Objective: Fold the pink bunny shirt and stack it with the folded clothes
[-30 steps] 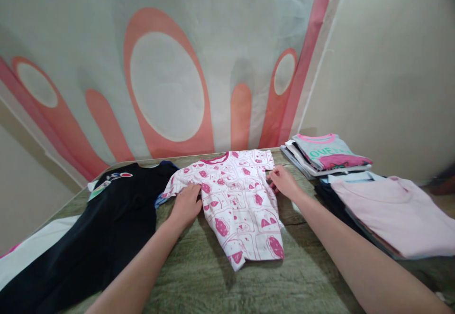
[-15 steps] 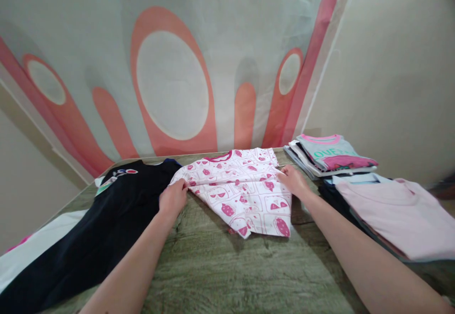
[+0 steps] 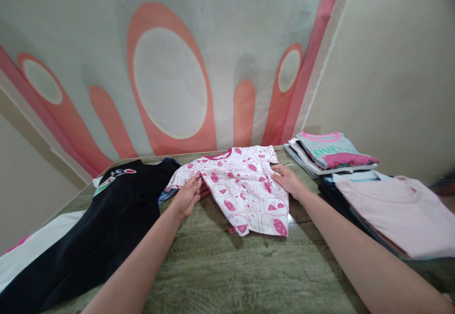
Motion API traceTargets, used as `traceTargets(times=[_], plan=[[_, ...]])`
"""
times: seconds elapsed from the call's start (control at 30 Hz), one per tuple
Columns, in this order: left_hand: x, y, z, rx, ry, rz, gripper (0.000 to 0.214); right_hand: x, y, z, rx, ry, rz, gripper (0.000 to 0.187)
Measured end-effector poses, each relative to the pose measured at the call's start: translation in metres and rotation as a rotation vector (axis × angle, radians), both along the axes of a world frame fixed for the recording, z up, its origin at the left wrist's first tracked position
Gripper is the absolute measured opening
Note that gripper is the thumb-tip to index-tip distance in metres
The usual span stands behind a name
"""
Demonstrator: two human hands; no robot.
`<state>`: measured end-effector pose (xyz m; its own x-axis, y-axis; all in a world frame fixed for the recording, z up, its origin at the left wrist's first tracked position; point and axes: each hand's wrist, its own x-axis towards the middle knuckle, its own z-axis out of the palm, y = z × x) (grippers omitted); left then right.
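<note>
A white T-shirt (image 3: 245, 186) with pink fruit prints and a dark pink collar lies on the wooden table, its neck toward the wall. The body has creases and the near hem looks uneven. My left hand (image 3: 187, 196) is at the shirt's left side, just below the sleeve, fingers stretched out and reaching to the fabric edge. On the opposite side my right hand (image 3: 289, 181) has its fingertips closed on the shirt's edge below the right sleeve. Part of those fingertips is hidden by the fabric.
A black garment (image 3: 121, 219) is spread at the left, over a white one (image 3: 53, 231). On the right are a folded stack topped by a grey and pink shirt (image 3: 330, 150) and another topped by a pale pink shirt (image 3: 398, 209). A wall with coral shapes stands behind the table (image 3: 227, 276).
My left hand has let go of the left sleeve area and moved right, toward the shirt's side. The left sleeve has dropped outward. My right hand has shifted slightly left.
</note>
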<state>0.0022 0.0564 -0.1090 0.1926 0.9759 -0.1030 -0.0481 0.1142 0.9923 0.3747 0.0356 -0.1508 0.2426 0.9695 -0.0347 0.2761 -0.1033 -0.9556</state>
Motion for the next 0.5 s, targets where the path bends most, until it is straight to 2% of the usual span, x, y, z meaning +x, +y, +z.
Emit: traceTargets(times=[0.13, 0.27, 0.4, 0.5], plan=[[0.012, -0.009, 0.006, -0.056, -0.309, -0.106, 0.043, 0.0, -0.005, 0.005, -0.06, 0.133, 0.114, 0.035], [0.009, -0.006, 0.004, -0.132, -0.38, -0.077, 0.039, 0.002, -0.009, 0.006, -0.186, 0.263, 0.279, 0.024], [-0.002, 0.003, -0.003, -0.287, -0.341, -0.025, 0.029, -0.002, -0.007, 0.003, -0.155, 0.125, 0.242, 0.018], [-0.009, 0.003, 0.004, -0.34, -0.316, -0.065, 0.029, -0.005, -0.005, 0.001, -0.129, 0.077, 0.21, 0.017]])
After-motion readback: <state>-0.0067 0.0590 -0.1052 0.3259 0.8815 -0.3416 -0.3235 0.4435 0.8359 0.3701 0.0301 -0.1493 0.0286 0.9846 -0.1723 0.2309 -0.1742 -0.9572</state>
